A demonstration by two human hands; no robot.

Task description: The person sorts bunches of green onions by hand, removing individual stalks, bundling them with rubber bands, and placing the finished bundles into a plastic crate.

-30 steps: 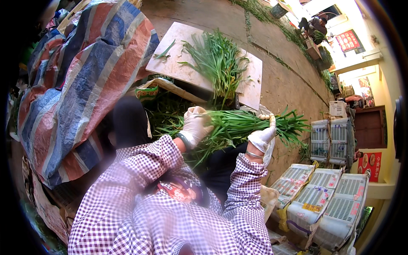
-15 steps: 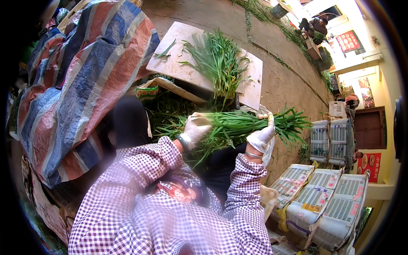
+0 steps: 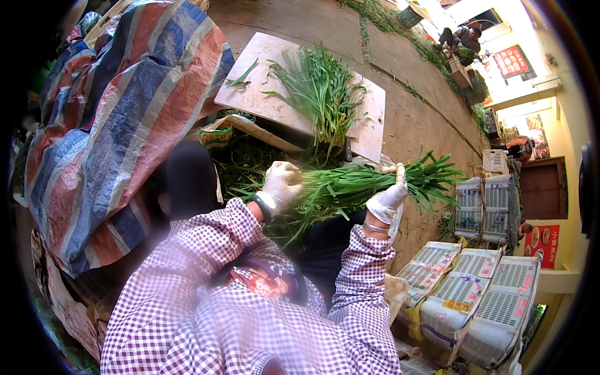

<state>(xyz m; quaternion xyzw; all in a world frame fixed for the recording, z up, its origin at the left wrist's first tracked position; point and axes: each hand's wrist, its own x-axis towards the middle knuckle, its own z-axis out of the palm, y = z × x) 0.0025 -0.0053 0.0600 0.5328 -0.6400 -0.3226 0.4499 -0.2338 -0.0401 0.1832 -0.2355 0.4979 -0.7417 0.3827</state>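
Observation:
A bunch of long, flat green leaves, which look like garlic chives, lies level across my lap. My right hand, in a thin pale glove, is closed round it near its right end. Gloved as well, my left hand has its fingers curled in a pinch beside the bunch's left end; what is between the fingertips is too blurred to make out. Beyond the hands, a second pile of chives rests on a pale board. A dark knife handle shows at the board's near edge.
Loose greens lie under and left of my hands. A striped tarpaulin covers a heap at the left. White slatted crates stand at the lower right. Another person sits far off at the upper right.
My left hand has shifted a little left and up, away from the bunch's left end. My right hand and the bunch have moved slightly right.

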